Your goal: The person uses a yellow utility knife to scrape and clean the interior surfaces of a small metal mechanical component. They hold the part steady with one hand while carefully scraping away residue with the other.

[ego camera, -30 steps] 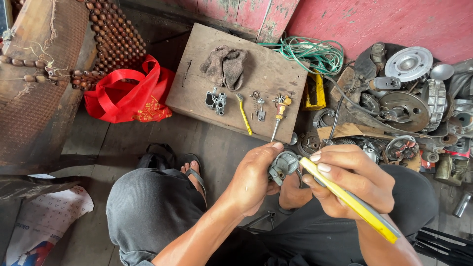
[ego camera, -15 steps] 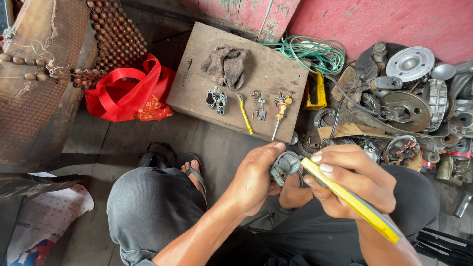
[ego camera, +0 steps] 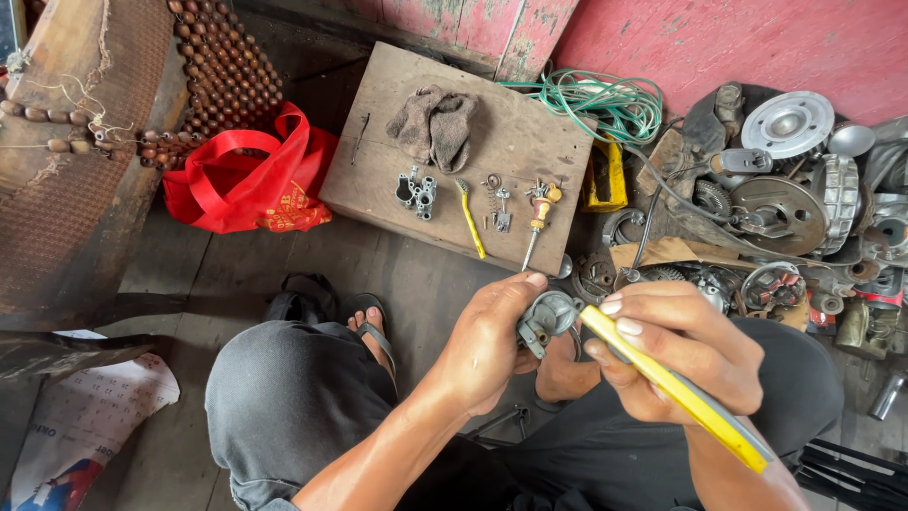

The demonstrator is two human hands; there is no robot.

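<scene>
My left hand (ego camera: 492,336) grips a small grey metal engine part (ego camera: 547,317) in front of my knees. My right hand (ego camera: 681,355) holds a yellow-handled tool (ego camera: 681,393) with its tip pressed against that part. Both hands sit close together above my lap. Ahead on a wooden board (ego camera: 378,180) lie a small metal block (ego camera: 416,192), a yellow toothbrush (ego camera: 470,218), a spring with small fittings (ego camera: 497,203), a screwdriver (ego camera: 537,220) and a grey rag (ego camera: 433,123).
A red bag (ego camera: 248,185) lies left of the board. A green coiled wire (ego camera: 605,104) and a yellow box (ego camera: 605,175) sit at the board's right. A pile of metal engine parts (ego camera: 785,208) fills the right. A beaded mat (ego camera: 213,80) covers a wooden seat at the left.
</scene>
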